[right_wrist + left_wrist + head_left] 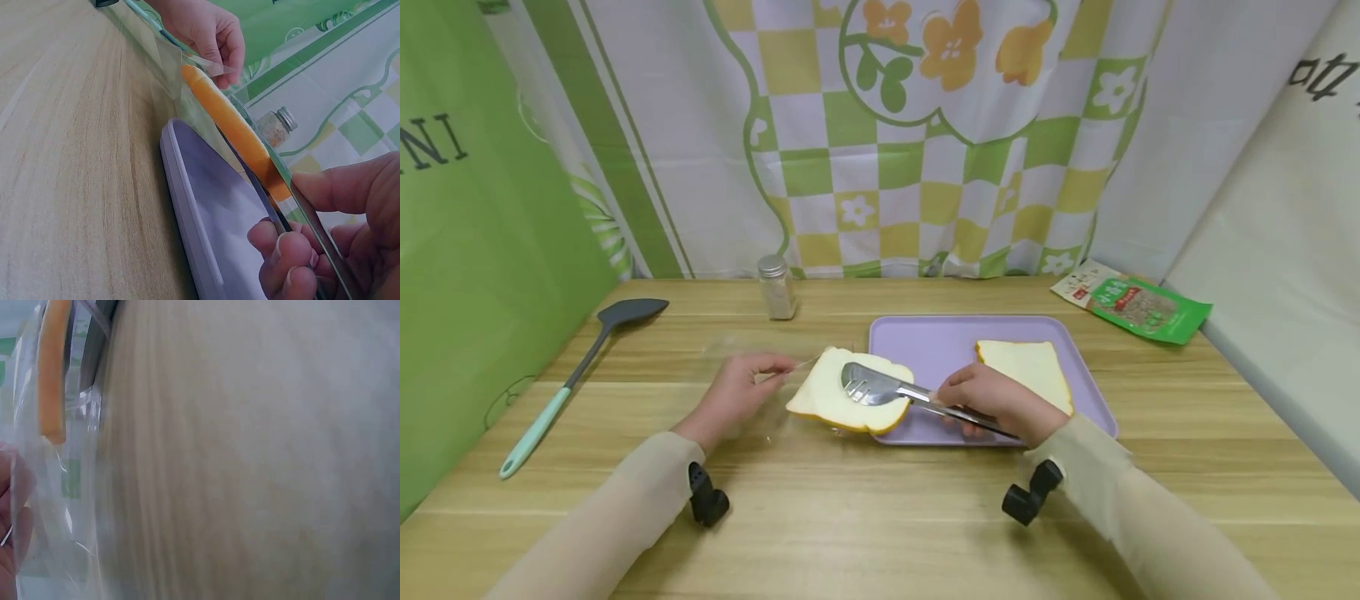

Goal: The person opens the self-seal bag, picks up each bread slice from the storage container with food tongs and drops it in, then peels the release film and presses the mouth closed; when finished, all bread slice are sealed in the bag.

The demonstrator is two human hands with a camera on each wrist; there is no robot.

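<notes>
My right hand (988, 398) grips metal tongs (917, 392), whose slotted head lies over a slice of bread (827, 390). In the right wrist view the tongs' two arms clamp the slice (231, 125) from both faces. The slice overlaps the left edge of the purple tray (925, 329) in the head view. My left hand (741, 392) pinches the edge of a clear plastic bag (75, 519), its film spread around the slice's left end. A second slice of bread (1030, 371) lies on the tray's right side.
A turner with a mint handle (553, 417) lies at the left. Behind the slice stands a glass shaker jar (777, 292) with a metal lid. A green seasoning packet (1138, 304) lies at the back right. Printed curtains (880, 167) hang behind the wooden table (850, 533).
</notes>
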